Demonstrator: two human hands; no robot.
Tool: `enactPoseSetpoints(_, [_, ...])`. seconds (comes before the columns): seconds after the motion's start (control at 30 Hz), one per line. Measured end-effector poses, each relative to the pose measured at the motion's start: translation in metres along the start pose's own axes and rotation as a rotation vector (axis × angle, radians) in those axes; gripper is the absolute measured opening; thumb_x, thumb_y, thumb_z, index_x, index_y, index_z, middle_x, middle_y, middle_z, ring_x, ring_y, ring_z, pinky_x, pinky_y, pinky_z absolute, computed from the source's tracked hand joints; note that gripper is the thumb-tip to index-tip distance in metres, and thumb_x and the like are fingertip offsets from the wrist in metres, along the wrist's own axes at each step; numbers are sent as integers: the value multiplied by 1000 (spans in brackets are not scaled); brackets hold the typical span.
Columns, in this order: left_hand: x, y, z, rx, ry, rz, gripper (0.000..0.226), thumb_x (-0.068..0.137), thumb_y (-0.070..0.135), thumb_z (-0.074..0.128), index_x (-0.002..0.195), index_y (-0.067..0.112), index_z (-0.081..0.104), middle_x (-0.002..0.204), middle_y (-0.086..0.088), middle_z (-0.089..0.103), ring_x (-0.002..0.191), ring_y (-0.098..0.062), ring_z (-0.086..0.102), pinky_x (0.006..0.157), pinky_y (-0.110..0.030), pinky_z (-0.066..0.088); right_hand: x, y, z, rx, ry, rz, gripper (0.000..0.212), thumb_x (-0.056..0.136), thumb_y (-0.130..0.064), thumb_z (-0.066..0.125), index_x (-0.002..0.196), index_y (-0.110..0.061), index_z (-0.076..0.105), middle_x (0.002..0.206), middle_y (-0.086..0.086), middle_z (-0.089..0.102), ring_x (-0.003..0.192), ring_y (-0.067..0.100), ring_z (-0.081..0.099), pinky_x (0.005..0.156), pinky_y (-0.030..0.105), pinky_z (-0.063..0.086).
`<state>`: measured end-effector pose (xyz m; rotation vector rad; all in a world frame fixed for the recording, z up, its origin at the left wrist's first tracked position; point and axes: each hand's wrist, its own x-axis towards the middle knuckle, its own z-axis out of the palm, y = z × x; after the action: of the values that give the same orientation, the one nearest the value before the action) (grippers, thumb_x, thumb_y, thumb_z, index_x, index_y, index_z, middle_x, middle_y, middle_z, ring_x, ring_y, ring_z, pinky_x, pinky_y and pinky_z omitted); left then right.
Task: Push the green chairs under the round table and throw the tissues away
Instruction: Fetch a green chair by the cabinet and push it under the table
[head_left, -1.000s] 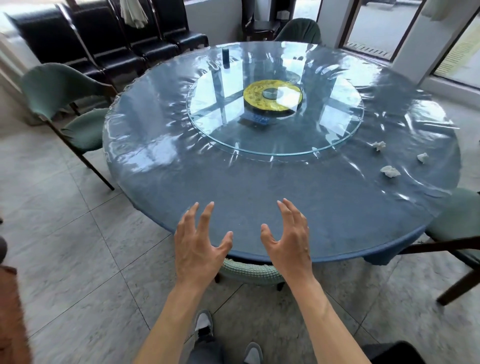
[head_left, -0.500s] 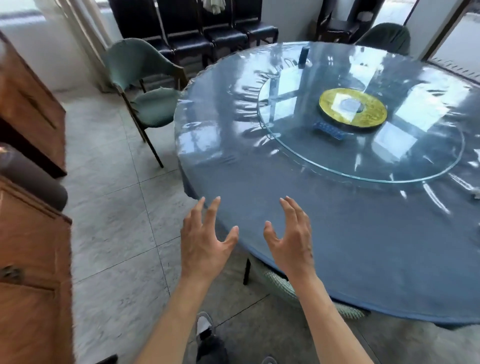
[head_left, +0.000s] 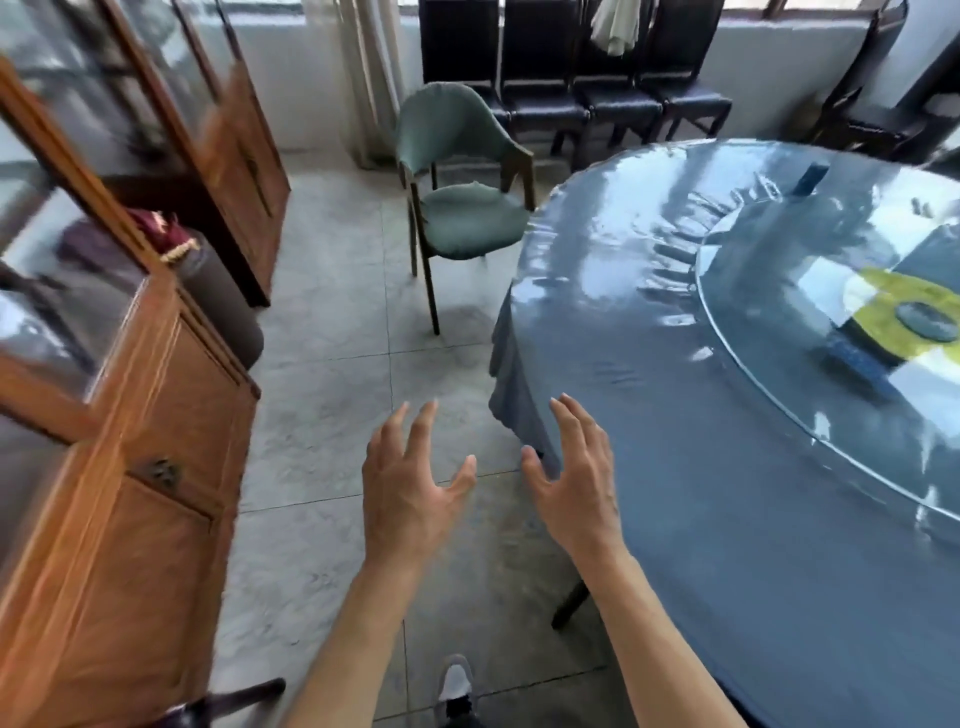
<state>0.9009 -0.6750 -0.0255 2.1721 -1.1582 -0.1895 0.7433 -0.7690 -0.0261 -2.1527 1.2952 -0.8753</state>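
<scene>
Head view, largest first: round table (head_left: 701, 519), blue cloth under clear film, fills the right, its surface carrying a glass turntable (head_left: 831, 312). Wooden cabinet (head_left: 130, 467), left. Green chair (head_left: 457, 197), far centre, stands pulled out just beside the table's far-left edge, seat not under it. Black chairs (head_left: 571, 78) line the far wall. Left hand (head_left: 410, 488) and right hand (head_left: 576, 483), near centre: fingers spread wide, holding nothing. No tissues visible.

Grey tiled floor (head_left: 332, 426), wooden cabinet (head_left: 156, 467), black chairs (head_left: 571, 78)
</scene>
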Motion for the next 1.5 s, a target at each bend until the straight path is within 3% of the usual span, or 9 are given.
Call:
enactPoseSetpoints(0.3, [46, -56, -40, 13, 108, -100, 73, 88, 51, 64, 151, 29, 35, 156, -6, 33, 141, -25, 32, 110, -45, 37, 53, -47, 63, 9, -114, -91, 62, 90, -26, 69, 146, -8, 46, 153, 9, 44, 140, 26, 39, 114, 47, 38])
enactPoseSetpoints(0.47, [83, -83, -43, 11, 129, -154, 73, 89, 55, 61, 152, 33, 31, 158, -3, 31, 144, -23, 28, 111, -45, 38, 89, -58, 102, 20, -190, -125, 64, 91, -27, 68, 148, -12, 43, 156, 7, 40, 141, 27, 39, 111, 53, 41])
enactPoseSetpoints(0.67, [154, -108, -36, 24, 138, -176, 73, 88, 58, 57, 152, 34, 31, 158, -2, 30, 144, -23, 29, 111, -45, 38, 157, -62, 151, 4, -223, -154, 64, 91, -28, 69, 147, -11, 44, 156, 6, 41, 142, 24, 37, 117, 41, 31])
enactPoseSetpoints(0.9, [266, -128, -30, 55, 122, -194, 73, 88, 65, 48, 152, 35, 29, 158, -2, 30, 144, -23, 30, 108, -49, 42, 262, -69, 206, -1, -242, -178, 65, 89, -26, 71, 146, -9, 46, 154, 9, 43, 139, 27, 40, 115, 40, 32])
enactPoseSetpoints(1.07, [333, -134, -28, 67, 128, -196, 72, 88, 61, 53, 151, 37, 28, 159, -1, 30, 144, -23, 30, 107, -49, 44, 327, -73, 236, -32, -262, -177, 64, 89, -31, 69, 146, -12, 45, 156, 8, 41, 140, 27, 40, 112, 34, 24])
enactPoseSetpoints(1.27, [397, -149, -28, 88, 118, -207, 72, 86, 64, 48, 151, 36, 32, 158, -3, 32, 144, -24, 29, 108, -52, 43, 388, -85, 267, -20, -259, -192, 66, 91, -45, 57, 146, -12, 44, 155, 8, 42, 139, 27, 40, 112, 44, 37])
enactPoseSetpoints(1.5, [476, -185, -27, 84, 104, -214, 74, 85, 66, 45, 150, 33, 35, 157, -6, 34, 144, -28, 29, 110, -55, 39, 455, -103, 319, -53, -277, -218, 70, 90, -54, 44, 147, -13, 44, 157, 8, 41, 144, 27, 37, 116, 46, 33])
